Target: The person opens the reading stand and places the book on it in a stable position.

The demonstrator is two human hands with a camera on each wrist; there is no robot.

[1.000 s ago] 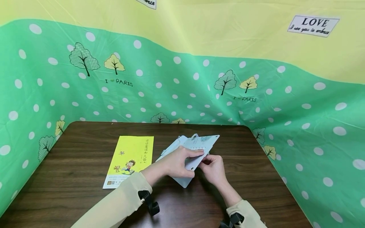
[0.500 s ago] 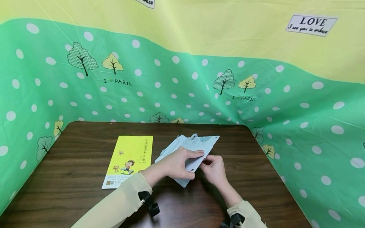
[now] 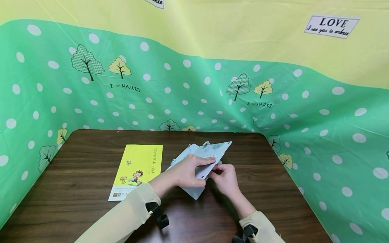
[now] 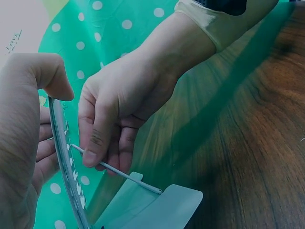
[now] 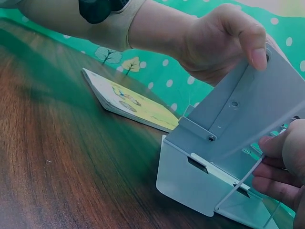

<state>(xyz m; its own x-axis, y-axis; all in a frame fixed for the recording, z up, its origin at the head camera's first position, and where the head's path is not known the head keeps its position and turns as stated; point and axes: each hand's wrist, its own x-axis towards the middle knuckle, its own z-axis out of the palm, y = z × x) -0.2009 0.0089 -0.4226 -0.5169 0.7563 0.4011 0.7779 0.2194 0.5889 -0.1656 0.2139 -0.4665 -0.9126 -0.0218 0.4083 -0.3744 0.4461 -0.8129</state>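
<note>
A pale blue book stand (image 3: pixel 220 148) is tilted on the table, its two panels spread apart. My left hand (image 3: pixel 189 171) grips the upper panel, thumb near its lower corner and fingers along its face. In the left wrist view, my right hand (image 4: pixel 114 109) pinches a thin wire support rod (image 4: pixel 128 176) between thumb and fingers. The rod's near end stands close to a row of small notches (image 4: pixel 74 174) on the panel; whether it touches them I cannot tell. The lower panel (image 5: pixel 183 179), with two dark slots, shows in the right wrist view.
Left of the stand, a yellow children's book (image 3: pixel 136 165) lies flat on the dark wooden table (image 3: pixel 91 189). A green and yellow curtain (image 3: pixel 182 94) with white dots rises behind the table and along its sides.
The stand's upper panel has tipped a little and shifted slightly left with my left hand. My right hand has moved slightly left and up, still pinching the rod.
</note>
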